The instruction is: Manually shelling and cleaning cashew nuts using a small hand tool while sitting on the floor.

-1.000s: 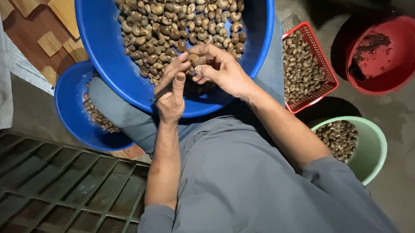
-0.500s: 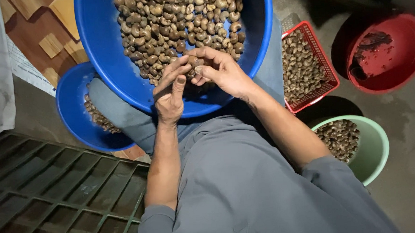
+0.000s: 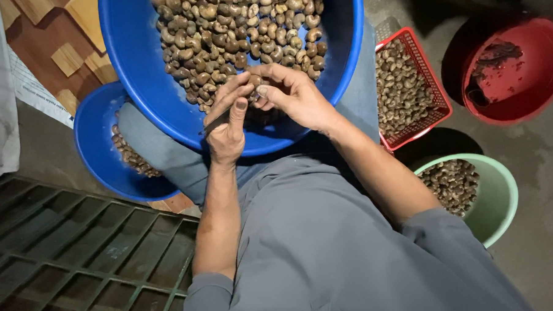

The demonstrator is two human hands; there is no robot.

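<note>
Centrally, the big blue basin [image 3: 139, 87] on the lap holds a heap of cashews [image 3: 235, 28]. Both hands pinch one nut [image 3: 257, 85] at its near rim: left hand [image 3: 226, 123], right hand [image 3: 296, 96]. Left of it, a smaller blue basin [image 3: 96, 155] holds nuts; right, a red basket [image 3: 437, 101] and green bowl [image 3: 502, 203] hold nuts, and a red bowl [image 3: 531, 85] holds dark scraps.

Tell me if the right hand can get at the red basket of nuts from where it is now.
Probably yes. The right hand is at the big blue basin, and the red basket stands open-topped just to its right, with nothing over it.
</note>
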